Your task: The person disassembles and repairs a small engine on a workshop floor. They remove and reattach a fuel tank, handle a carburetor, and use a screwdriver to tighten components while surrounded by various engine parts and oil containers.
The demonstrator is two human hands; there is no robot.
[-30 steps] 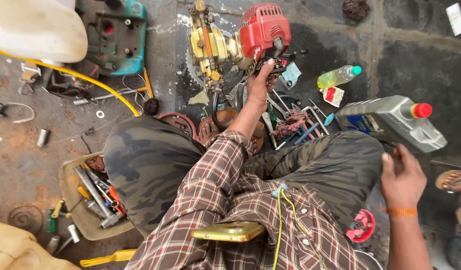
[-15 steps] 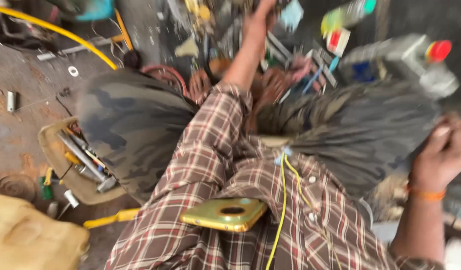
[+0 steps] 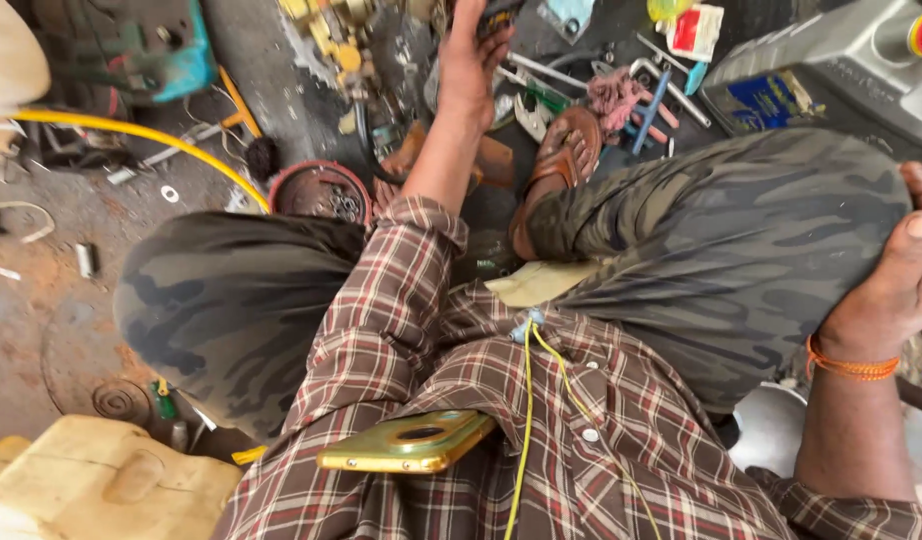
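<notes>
Person squats low over a cluttered workshop floor, knees in camouflage trousers (image 3: pixel 741 250) spread wide; that posture puts the work between the feet and explains both arm poses.

Left hand (image 3: pixel 473 62), top centre of frame: arm stretched straight forward out of the plaid sleeve (image 3: pixel 381 300), palm down, fingers curled over a small dark part (image 3: pixel 501 15) at the upper edge. Contact is clear, but the part is cropped, so I can't tell whether it's a full grasp or just a press. The yellow metal assembly (image 3: pixel 331 35) sits just left of that hand, probably the item being serviced, kept at arm's reach.

Right hand (image 3: pixel 906 270), right edge: unclenched, holding nothing, palm and thumb laid flat on the right knee. Reads as a brace to steady the squat while the other arm reaches. Orange thread band (image 3: pixel 851 365) on the wrist.

Around the work:
- loose wrenches and spanners (image 3: pixel 651 85) fanned out upper right, just past the sandalled foot (image 3: pixel 561 160), within easy grab
- grey oil canister (image 3: pixel 831 60) with red cap, upper right corner, lying on its side
- round rusty tin of small parts (image 3: pixel 321 195) left of centre, beside the left knee
- yellow hose (image 3: pixel 131 135) crossing upper left

1 gold phone (image 3: pixel 411 445) is tucked at the shirt front, bottom centre, yellow cable (image 3: pixel 526 420) running up beside it.
</notes>
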